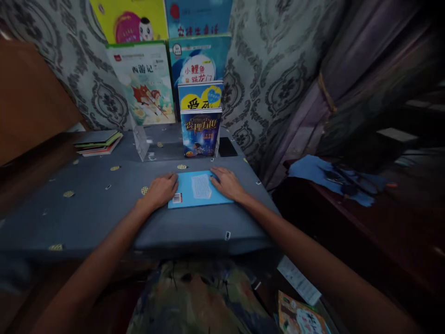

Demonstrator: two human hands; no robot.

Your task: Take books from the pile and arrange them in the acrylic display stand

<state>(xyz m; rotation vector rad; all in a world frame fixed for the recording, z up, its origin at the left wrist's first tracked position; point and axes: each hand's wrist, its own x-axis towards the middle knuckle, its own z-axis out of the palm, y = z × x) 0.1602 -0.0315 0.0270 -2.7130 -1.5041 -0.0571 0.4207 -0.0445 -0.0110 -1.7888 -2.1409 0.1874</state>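
Observation:
A light-blue book [187,188] lies flat on the grey patterned tablecloth [104,213], its back cover with a barcode and a pale text panel facing up. My left hand [162,190] rests palm down at the book's left edge, fingers extended and touching it. On the book's upper right side lies my right hand [227,183], flat, with the thumb apart from the fingers. Neither hand lifts the book. Just behind it, a clear display stand [141,141] holds a dark-blue book [200,134] in front of a yellow-and-blue one [200,95].
Upright on the stand are a green-edged book [146,83], a teal book [200,58] and more above. A small book stack [97,141] sits at the back left. Right of the stand lies a dark flat object [227,146]. A purple curtain [306,88] hangs at right.

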